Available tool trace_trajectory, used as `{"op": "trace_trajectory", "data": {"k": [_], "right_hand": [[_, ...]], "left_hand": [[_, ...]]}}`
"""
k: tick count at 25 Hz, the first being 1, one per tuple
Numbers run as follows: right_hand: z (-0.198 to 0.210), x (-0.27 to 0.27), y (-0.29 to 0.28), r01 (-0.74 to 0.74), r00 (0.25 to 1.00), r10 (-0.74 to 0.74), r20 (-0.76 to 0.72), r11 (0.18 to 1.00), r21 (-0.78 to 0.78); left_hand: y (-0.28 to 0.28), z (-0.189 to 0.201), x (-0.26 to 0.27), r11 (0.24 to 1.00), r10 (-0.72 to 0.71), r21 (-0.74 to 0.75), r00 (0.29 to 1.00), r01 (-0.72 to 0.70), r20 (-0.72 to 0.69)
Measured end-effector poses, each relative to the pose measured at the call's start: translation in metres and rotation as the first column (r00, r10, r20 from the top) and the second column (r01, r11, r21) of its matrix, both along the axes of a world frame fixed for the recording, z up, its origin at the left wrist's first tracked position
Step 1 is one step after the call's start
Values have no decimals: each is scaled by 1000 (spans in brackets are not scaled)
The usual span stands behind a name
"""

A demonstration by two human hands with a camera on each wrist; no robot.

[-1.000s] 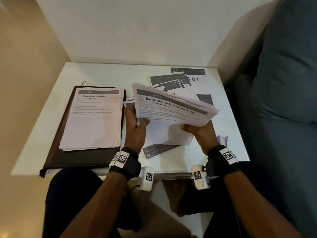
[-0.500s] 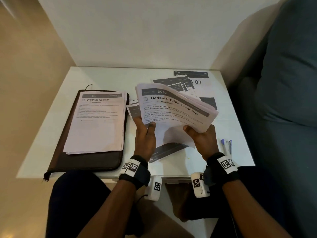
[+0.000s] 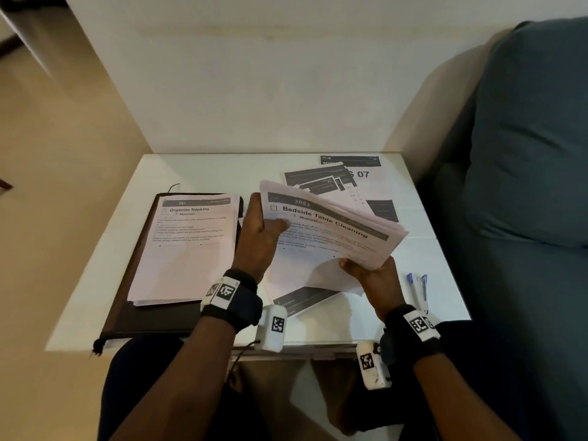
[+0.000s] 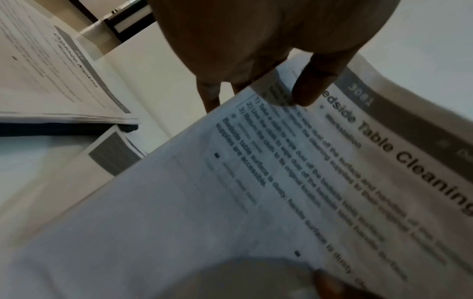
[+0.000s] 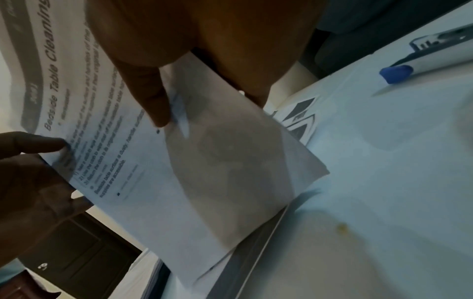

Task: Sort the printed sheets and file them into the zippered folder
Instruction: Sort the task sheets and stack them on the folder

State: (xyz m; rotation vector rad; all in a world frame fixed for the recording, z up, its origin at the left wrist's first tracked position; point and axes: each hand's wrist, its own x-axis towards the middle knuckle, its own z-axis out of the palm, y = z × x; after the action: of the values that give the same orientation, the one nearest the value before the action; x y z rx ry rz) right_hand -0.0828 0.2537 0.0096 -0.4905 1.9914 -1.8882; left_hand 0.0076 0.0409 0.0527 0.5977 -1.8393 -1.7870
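Observation:
I hold a fanned stack of printed sheets [image 3: 331, 237] titled "Bedside Table Cleaning" above the white table [image 3: 203, 170]. My left hand [image 3: 270, 219] pinches its upper left edge, thumb [image 4: 307, 95] on the top sheet and fingers beneath. At the stack's lower right corner my right hand [image 3: 353, 265] grips it, thumb [image 5: 158, 113] on top. The dark zippered folder [image 3: 152, 319] lies at the table's left. On the folder rests another stack headed "Organize Napkins" [image 3: 187, 249]. Several loose sheets [image 3: 331, 183] lie spread at the back right, and one more [image 3: 305, 299] lies under my hands.
Two pens [image 3: 418, 291] lie near the table's right front corner. A blue-grey sofa cushion [image 3: 525, 154] stands close on the right and a wall runs behind the table. My knees are under the front edge.
My left hand has slid from the stack's lower edge up its left side to near the title. The right hand keeps its hold on the lower right corner.

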Motion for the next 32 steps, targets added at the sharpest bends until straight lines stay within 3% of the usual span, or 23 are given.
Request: {"op": "trace_trajectory", "data": {"k": [5,10,13,15,17,19,21,23,24,26,30,32], "right_hand": [[4,-1,11,16,1000,-17,11,1000,21],[19,3,0,74,997,-72,-37,996,51],[35,9,4,108,994,-109,14,993,42],[62,4,15,178,977,-177,-116,984,-2],[94,-6,18,272,883,-218,-415,960,74],[112,-13,2,290,770,-30,-637,906,307],[111,-13,-27,231,740,254,-623,774,590],[96,-12,-45,162,715,427,-553,668,726],[90,-12,-48,145,708,455,-541,656,741],[81,-15,-50,138,708,425,-564,700,700],[71,-23,-52,164,641,388,-662,774,612],[69,-31,-51,142,684,331,-651,814,563]], "left_hand": [[13,-23,2,999,-29,23,998,28,60],[21,-14,-6,1000,5,27,997,-7,75],[18,-1,-8,990,93,-108,994,-86,63],[13,11,-7,968,109,-233,992,-91,64],[14,15,-9,937,81,-346,990,-37,114],[24,9,-11,915,42,-403,987,25,156],[32,-3,-13,902,16,-429,986,57,163],[35,-11,-14,906,1,-417,986,70,167],[35,-13,-12,914,-12,-399,985,80,171],[32,-12,-8,915,-39,-387,980,114,197],[29,-8,-9,912,-78,-375,966,169,246],[31,-4,-10,909,-95,-375,967,180,236]]}}
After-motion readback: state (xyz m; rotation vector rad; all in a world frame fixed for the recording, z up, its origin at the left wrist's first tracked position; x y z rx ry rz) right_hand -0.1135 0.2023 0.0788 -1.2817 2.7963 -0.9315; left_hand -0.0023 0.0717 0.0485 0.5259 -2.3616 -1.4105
